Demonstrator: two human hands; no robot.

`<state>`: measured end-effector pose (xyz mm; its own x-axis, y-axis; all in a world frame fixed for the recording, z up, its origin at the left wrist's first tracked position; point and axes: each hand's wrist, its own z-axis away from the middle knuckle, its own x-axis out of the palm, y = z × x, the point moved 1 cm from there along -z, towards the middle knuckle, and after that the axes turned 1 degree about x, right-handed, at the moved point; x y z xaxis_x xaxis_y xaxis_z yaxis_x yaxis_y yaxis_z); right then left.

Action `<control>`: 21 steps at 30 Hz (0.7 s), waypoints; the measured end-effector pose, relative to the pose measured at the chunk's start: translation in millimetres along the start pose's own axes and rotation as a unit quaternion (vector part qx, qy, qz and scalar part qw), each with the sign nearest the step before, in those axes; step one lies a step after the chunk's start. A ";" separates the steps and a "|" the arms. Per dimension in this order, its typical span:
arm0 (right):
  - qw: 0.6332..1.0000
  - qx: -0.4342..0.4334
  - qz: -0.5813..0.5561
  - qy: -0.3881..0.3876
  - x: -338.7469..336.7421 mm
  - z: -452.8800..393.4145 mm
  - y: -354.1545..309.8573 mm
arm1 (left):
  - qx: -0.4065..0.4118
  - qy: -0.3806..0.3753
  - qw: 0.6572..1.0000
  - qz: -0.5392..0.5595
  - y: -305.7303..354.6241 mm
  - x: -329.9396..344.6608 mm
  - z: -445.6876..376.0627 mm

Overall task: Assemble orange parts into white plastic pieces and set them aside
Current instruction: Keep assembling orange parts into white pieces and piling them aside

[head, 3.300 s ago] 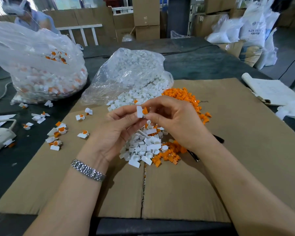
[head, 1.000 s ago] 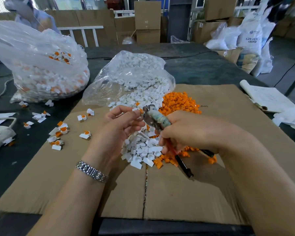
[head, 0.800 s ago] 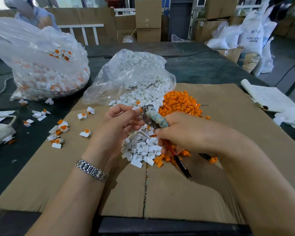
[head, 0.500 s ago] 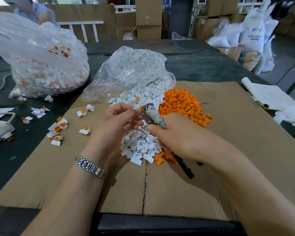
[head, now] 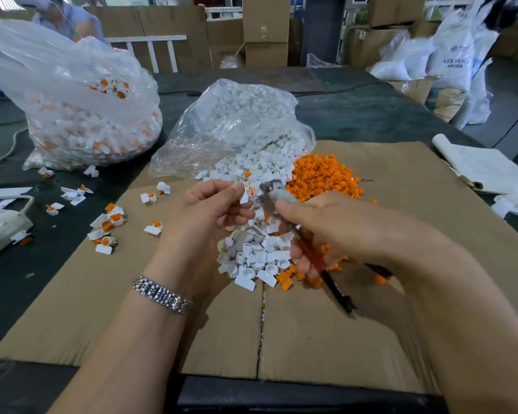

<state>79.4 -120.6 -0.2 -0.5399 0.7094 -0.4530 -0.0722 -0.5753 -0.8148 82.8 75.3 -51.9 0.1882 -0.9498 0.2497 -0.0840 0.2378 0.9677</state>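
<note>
White piece (head: 244,196) with orange insert, blurred between hands.

Single head view, worn by the person, looks forward and down across the cardboard sheet (head: 431,264) from its near edge. Close, wide-angle; both forearms enter from the bottom, far table edge and stacked boxes (head: 265,31) behind

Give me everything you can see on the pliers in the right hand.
The pliers have a worn grey metal head, a pale taped neck and red-and-black handles. The right hand grips the handles, which slant down toward the cardboard sheet. The head points up-left, right at the white piece with the orange insert pinched by the left hand. Motion blur hides whether the tips are closed on it.
</note>
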 end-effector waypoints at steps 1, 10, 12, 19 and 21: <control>1.000 0.003 0.019 0.018 -7.6 0.1 0.9 | 0.010 0.005 1.000 -0.016 0.1 -0.8 0.4; 0.884 0.052 0.380 0.268 -31.2 -51.3 38.7 | 0.104 0.119 0.926 -0.344 -0.7 -9.1 -3.5; 0.870 0.044 0.396 0.291 -27.7 -55.3 46.2 | 0.125 0.175 0.868 -0.447 1.1 -15.7 -7.0; 0.896 -0.004 0.336 0.291 -22.5 -59.6 49.1 | 0.147 0.187 0.783 -0.574 2.4 -20.9 -5.0; 0.900 -0.047 0.311 0.302 -23.8 -54.0 46.2 | 0.150 0.113 0.837 -0.513 1.7 -15.7 -5.9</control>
<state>134.2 -142.1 -46.7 0.1047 0.3698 -0.9232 0.1728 -0.9209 -0.3493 85.5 91.8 -54.0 0.4897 -0.5516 -0.6752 -0.0003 -0.7745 0.6326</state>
